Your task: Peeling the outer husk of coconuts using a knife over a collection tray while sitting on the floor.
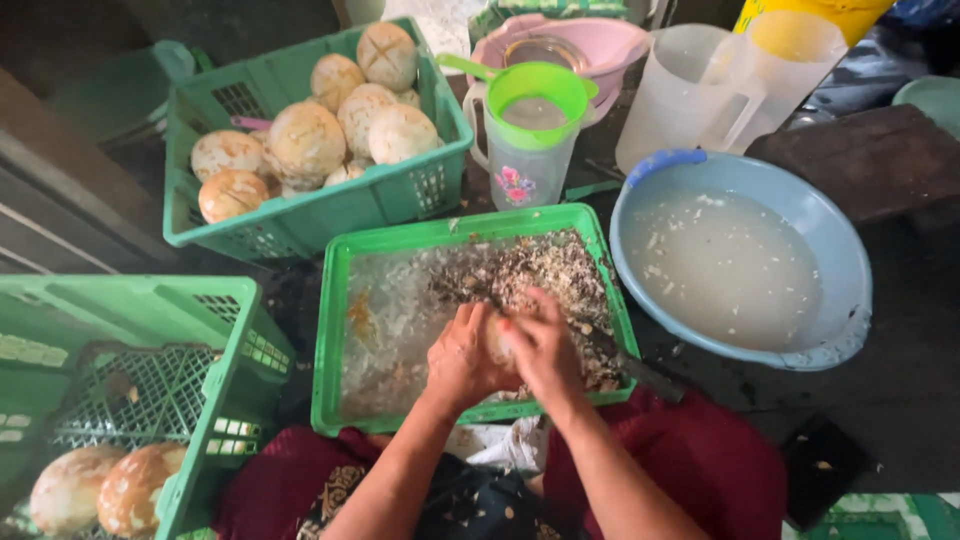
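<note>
1. Left hand (462, 358) and right hand (540, 345) together, clamped on a pale coconut (497, 340) over the tray (330, 330) of shavings.
2. Risk: knife (625, 365) beside right hand may nick a finger if the wet coconut slips.
3. Around: crates (200, 215) left, jug (530, 130) behind, basin (840, 300) right, crowding elbows.
</note>
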